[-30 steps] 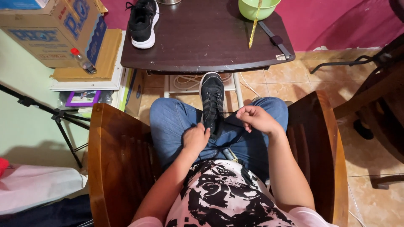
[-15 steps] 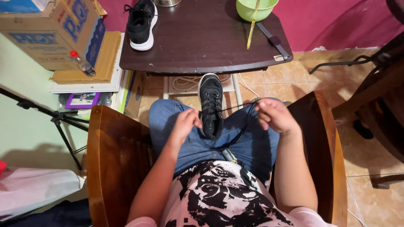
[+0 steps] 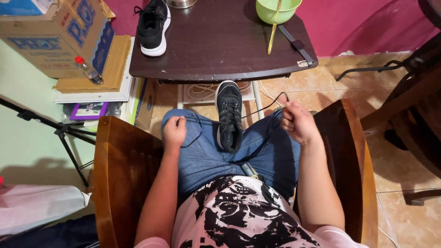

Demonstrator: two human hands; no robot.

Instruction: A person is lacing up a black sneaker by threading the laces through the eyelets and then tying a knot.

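Both hands have moved apart. Left hand [image 3: 175, 130] and right hand [image 3: 295, 122] are each closed on an end of the thin black lace [image 3: 257, 111], drawn taut across the black-and-white sneaker [image 3: 228, 115] on the lap, centre frame.

Both forearms reach forward over the lap and spread apart, the elbows bent close to the body. The left hand [image 3: 174, 131] is closed into a loose fist with the knuckles up, resting over the left thigh. The right hand [image 3: 296, 123] is also closed tight, a little higher, over the right knee.
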